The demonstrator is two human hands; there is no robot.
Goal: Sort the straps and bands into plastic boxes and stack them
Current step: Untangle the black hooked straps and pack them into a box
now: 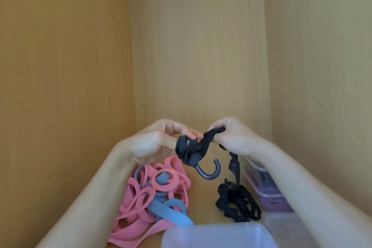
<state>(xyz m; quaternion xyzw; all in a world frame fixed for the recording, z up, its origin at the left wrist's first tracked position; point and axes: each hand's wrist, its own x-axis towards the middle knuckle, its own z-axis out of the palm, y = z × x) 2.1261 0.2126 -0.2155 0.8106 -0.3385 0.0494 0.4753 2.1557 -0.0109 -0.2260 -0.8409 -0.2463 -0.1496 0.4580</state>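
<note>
In the corner of the wooden cupboard [197, 46], both hands held the black strap [191, 147] up off the shelf floor, strung between them. L hand [153, 143] pinched the bunched loops w/ curled fingertips; R hand [231, 137] was clenched round the other end.

Risks, as I judged them: the hook [209, 171] hung free under the bundle and could snag the pink and blue bands [153, 193] just below-left. A tail dropped from the R fist thru a clip [233, 165] into the black heap [237, 201], so lifting higher would prob. drag that heap along. Loose loops could also slip & unravel.

Materials: strap = flat, limp webbing, matte. Hook = rigid, smooth, J-shaped. Bands = flat rubbery loops, floppy. The clear box [217, 235] in front looked like frosted plastic w/ rounded corners. The side box [254, 164] at right, partly behind the R arm, held pinkish bands.
</note>
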